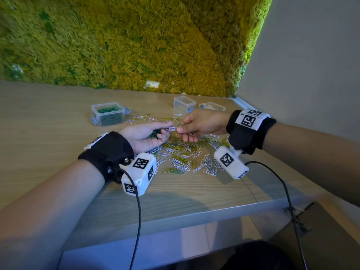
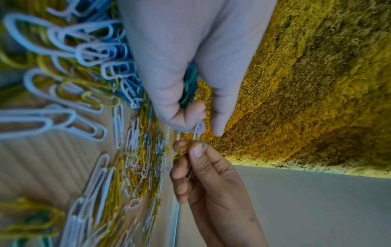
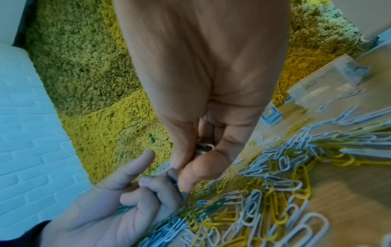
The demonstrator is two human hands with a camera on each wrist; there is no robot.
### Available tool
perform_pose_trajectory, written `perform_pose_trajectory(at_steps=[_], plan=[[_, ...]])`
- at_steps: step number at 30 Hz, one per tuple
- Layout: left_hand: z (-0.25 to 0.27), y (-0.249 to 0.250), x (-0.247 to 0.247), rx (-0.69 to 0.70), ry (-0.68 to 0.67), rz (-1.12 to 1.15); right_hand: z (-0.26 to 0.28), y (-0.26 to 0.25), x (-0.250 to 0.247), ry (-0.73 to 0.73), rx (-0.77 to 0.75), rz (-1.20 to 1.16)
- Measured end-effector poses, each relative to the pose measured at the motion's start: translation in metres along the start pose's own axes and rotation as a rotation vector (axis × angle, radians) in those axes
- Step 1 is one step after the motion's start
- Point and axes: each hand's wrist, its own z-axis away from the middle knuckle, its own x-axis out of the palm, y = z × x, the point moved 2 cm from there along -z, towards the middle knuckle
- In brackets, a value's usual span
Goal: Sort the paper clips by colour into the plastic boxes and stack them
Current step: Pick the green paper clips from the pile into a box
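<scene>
White and yellow paper clips (image 1: 187, 154) are lying scattered in a loose pile on the wooden table (image 1: 48, 121), and both hands are meeting just above the pile. Cupped palm-up, the left hand (image 1: 148, 135) is cradling a bunch of green clips (image 1: 154, 132) while its fingertips are pinching a white clip (image 1: 171, 128). Facing it, the right hand (image 1: 198, 125) is pinching a yellow clip (image 2: 181, 151) that is touching the white one. Beyond the pile to the left, a clear plastic box (image 1: 108, 114) is holding green clips. Two more clear boxes (image 1: 184, 103) are standing beyond the pile to the right, by the moss wall (image 1: 136, 45).
</scene>
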Motion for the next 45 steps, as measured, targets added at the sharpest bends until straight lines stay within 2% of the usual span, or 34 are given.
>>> perform_pose_trajectory(at_steps=[3,4,7,9,11,13,15,18,22,26,29,33,36,37,40,41,42,45], plan=[[-0.001,-0.001,0.001,0.032,0.026,0.011,0.000,-0.005,0.001,0.026,-0.004,0.006],[-0.002,0.000,-0.001,0.048,0.045,0.036,0.000,-0.007,-0.001,0.089,-0.008,0.075],[-0.003,0.007,-0.006,0.092,0.083,0.162,0.000,-0.010,-0.009,0.371,-0.044,0.478],[-0.002,0.010,-0.009,0.104,0.094,0.258,-0.001,-0.012,-0.008,0.415,-0.044,0.503],[0.000,0.010,-0.010,0.085,0.107,0.361,-0.004,-0.010,0.000,0.270,0.003,0.471],[0.001,0.009,-0.010,0.051,0.126,0.452,-0.004,-0.009,0.012,0.108,0.078,0.617],[0.001,0.009,-0.011,0.016,0.133,0.508,-0.007,-0.006,0.021,0.028,0.091,0.748],[0.003,0.008,-0.010,-0.021,0.101,0.572,-0.011,-0.001,0.026,0.043,0.042,0.790],[0.004,0.008,-0.010,-0.015,0.092,0.545,-0.011,-0.003,0.020,0.055,0.036,0.864],[0.004,0.008,-0.009,-0.025,0.090,0.463,-0.001,-0.020,-0.001,0.190,-0.025,0.765],[0.002,0.004,-0.006,-0.098,0.012,0.384,0.006,-0.037,-0.005,0.288,-0.094,0.694],[0.002,0.002,-0.003,-0.133,-0.004,0.401,0.003,-0.051,0.001,0.251,-0.158,0.693],[0.004,0.003,-0.003,-0.127,0.011,0.482,0.011,-0.056,-0.001,0.286,-0.187,0.709],[0.004,0.003,-0.004,-0.135,0.008,0.518,0.017,-0.055,0.003,0.255,-0.180,0.718],[-0.001,0.007,-0.012,-0.148,0.010,0.571,0.029,-0.039,0.031,-0.077,-0.092,0.663],[-0.002,0.009,-0.014,-0.153,-0.001,0.553,0.032,-0.033,0.041,-0.149,-0.071,0.661],[-0.001,0.011,-0.017,-0.149,-0.004,0.537,0.032,-0.026,0.048,-0.171,-0.058,0.672],[-0.002,0.018,-0.026,-0.106,0.036,0.519,0.028,-0.014,0.057,-0.122,-0.078,0.689]])
